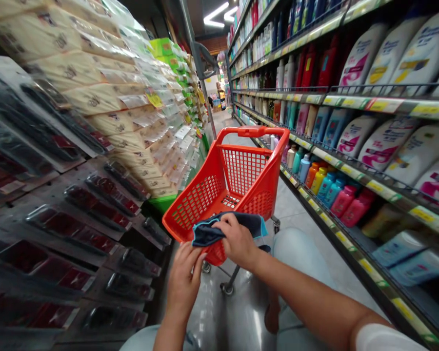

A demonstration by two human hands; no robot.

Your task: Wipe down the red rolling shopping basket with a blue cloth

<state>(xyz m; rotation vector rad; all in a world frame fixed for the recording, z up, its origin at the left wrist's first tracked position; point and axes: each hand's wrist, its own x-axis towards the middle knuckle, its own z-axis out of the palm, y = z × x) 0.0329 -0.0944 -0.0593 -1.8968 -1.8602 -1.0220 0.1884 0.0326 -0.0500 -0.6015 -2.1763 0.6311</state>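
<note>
1. Cloth, navy with blue trim, at the near edge of the red cart.
2. Right hand pinches it; left hand touches its edge (grip unclear).
3. Even tension should flatten it.

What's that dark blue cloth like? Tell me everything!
The dark blue cloth has bright blue edging and looks soft. It is bunched and creased, stretched sideways, one end sticking out to the right. The right hand grips it near the middle; the left hand touches its lower left edge. It is over the near end of the red cart, but whether it touches that is unclear.
</note>
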